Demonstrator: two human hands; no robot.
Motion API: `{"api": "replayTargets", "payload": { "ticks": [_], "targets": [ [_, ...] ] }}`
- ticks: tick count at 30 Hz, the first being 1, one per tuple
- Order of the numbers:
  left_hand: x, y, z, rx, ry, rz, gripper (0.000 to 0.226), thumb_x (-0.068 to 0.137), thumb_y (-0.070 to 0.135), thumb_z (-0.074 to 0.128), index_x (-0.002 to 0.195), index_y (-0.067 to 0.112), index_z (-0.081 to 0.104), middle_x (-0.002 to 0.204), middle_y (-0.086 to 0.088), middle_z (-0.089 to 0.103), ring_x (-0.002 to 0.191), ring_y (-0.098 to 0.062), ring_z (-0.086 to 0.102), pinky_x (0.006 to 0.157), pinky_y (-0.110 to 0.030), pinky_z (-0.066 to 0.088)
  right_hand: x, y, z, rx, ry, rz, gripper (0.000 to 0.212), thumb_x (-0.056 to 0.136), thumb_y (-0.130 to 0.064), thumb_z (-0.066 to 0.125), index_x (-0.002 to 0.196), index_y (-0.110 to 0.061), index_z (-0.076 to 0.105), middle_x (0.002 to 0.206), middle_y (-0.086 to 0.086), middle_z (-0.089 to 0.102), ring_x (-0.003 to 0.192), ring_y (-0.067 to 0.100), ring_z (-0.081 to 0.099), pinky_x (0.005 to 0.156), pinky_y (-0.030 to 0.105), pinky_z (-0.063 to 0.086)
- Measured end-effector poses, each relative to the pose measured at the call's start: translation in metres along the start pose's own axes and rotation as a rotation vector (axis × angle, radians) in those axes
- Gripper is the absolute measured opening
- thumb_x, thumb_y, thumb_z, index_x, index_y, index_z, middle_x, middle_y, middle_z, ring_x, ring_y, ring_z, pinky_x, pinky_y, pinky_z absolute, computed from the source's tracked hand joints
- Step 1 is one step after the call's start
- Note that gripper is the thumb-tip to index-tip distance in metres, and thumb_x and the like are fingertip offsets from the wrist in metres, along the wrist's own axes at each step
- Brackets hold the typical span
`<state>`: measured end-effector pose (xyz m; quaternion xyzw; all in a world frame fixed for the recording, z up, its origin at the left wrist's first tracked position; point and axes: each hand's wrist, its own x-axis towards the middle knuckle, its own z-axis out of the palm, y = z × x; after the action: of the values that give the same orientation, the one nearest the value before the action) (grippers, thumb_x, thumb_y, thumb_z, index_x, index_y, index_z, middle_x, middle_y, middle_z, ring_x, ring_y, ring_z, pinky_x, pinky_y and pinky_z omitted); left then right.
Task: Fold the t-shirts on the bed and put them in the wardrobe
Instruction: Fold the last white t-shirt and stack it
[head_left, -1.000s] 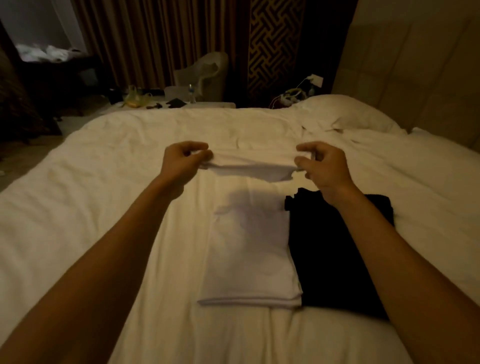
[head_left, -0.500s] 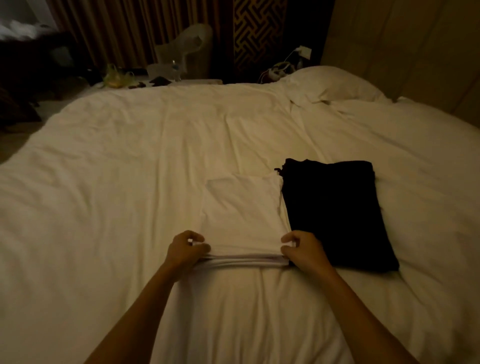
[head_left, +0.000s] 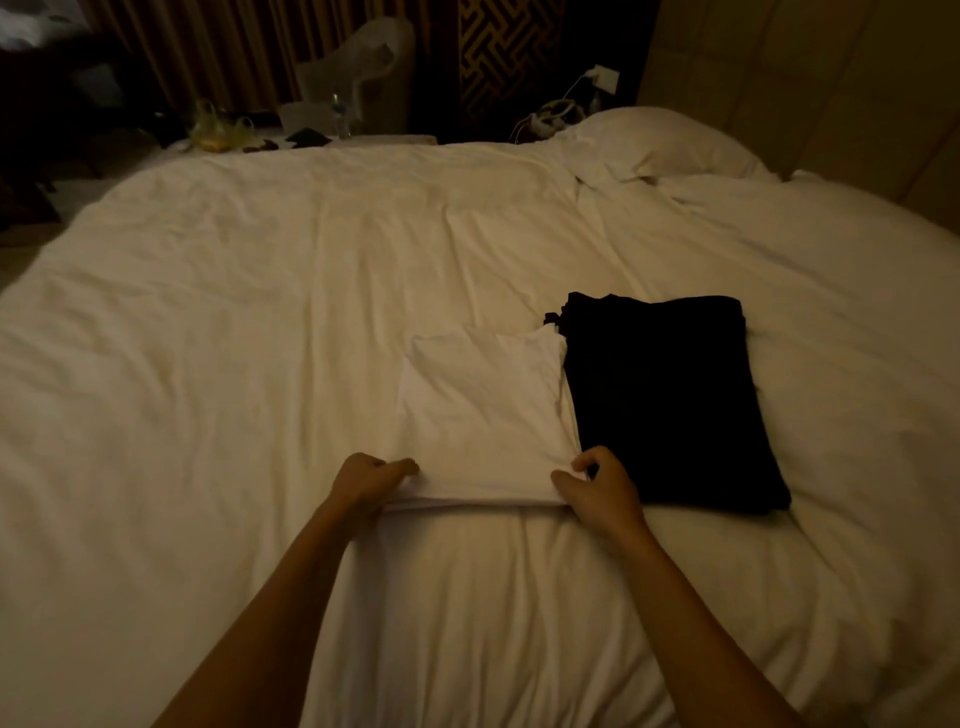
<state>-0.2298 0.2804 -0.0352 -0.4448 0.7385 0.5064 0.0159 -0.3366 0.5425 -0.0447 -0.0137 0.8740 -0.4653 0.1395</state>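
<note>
White shirt (head_left: 483, 410) is mid-bed (head_left: 234, 322), folded into a rectangle and lying flat. Its long axis runs away from the person. The stacked fold edge is at the near end, the far end is a single soft edge.

Black shirt (head_left: 670, 405) lies just right of it, also folded. It has the same long axis, but the near end skews slightly right. The two touch along the white shirt's right edge, and the white far-right corner meets the black shirt's bunched far-left corner.

Left hand (head_left: 366, 480) is at the near-left corner with knuckles up, fingers (head_left: 402, 465) curled and pinching the corner. Right hand (head_left: 597, 483) is at the near-right corner, thumb on the inner side and fingers curled over, pinching that corner. The light is dim, so I cannot tell how many layers each pinch takes. Both wrists are low on the duvet. The forearms come in from the bottom edge and converge toward the shirt.

Room for moving:
- Left and far side: wide stretch of wrinkled duvet.
- Right: closed off by the black shirt.
- Near side: duvet runs out of view under the arms.

Pillow (head_left: 660, 140) sits at the far right by the padded wall. Beyond the bed's far edge are a pale chair (head_left: 363, 67), curtains (head_left: 218, 47) and some small clutter, too dark to identify.
</note>
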Motion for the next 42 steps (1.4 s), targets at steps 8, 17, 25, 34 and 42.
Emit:
{"api": "replayTargets", "payload": {
  "ticks": [8, 17, 25, 34, 42],
  "targets": [
    [0.014, 0.007, 0.008, -0.165, -0.09, -0.089, 0.03, 0.083, 0.023, 0.079, 0.086, 0.001, 0.059, 0.085, -0.014, 0.06, 0.069, -0.025, 0.059, 0.051, -0.028, 0.048, 0.006, 0.0, 0.018, 0.169, 0.077, 0.232, 0.07, 0.067, -0.04, 0.075, 0.119, 0.001, 0.053, 0.111, 0.01, 0.061, 0.103, 0.033, 0.063, 0.084, 0.035, 0.052],
    [0.011, -0.012, 0.005, -0.276, -0.089, -0.062, 0.044, 0.081, 0.022, 0.082, 0.109, -0.006, 0.061, 0.1, -0.017, 0.066, 0.082, -0.028, 0.065, 0.065, -0.032, 0.055, 0.007, 0.001, 0.031, 0.672, 0.063, 0.346, 0.051, 0.079, -0.004, 0.075, 0.124, 0.0, 0.053, 0.12, 0.014, 0.062, 0.093, 0.026, 0.063, 0.071, 0.039, 0.059],
    [-0.017, -0.048, -0.014, -0.273, -0.158, -0.052, 0.063, 0.063, 0.035, 0.088, 0.103, -0.01, 0.067, 0.104, -0.031, 0.068, 0.083, -0.034, 0.069, 0.069, -0.041, 0.059, -0.037, 0.006, 0.02, 0.55, -0.112, 0.435, 0.034, 0.082, -0.008, 0.071, 0.114, 0.001, 0.06, 0.093, 0.013, 0.064, 0.071, 0.021, 0.06, 0.051, 0.025, 0.05],
    [-0.117, -0.082, -0.027, -0.248, -0.148, -0.035, 0.035, 0.087, 0.01, 0.075, 0.069, 0.016, 0.045, 0.076, -0.006, 0.053, 0.072, -0.024, 0.056, 0.076, -0.039, 0.048, -0.122, 0.034, 0.0, 0.6, -0.346, 0.452, 0.015, 0.077, -0.002, 0.071, 0.091, 0.004, 0.067, 0.077, 0.016, 0.064, 0.069, 0.027, 0.059, 0.048, 0.026, 0.05],
    [-0.143, -0.108, -0.031, -0.305, -0.173, 0.015, 0.077, 0.075, 0.015, 0.085, 0.141, 0.006, 0.045, 0.133, -0.01, 0.055, 0.104, -0.031, 0.062, 0.066, -0.033, 0.053, -0.161, 0.05, -0.014, 0.638, -0.357, 0.251, 0.067, 0.057, -0.003, 0.073, 0.121, 0.005, 0.058, 0.109, 0.023, 0.067, 0.095, 0.036, 0.065, 0.08, 0.043, 0.056]
  ]
}}
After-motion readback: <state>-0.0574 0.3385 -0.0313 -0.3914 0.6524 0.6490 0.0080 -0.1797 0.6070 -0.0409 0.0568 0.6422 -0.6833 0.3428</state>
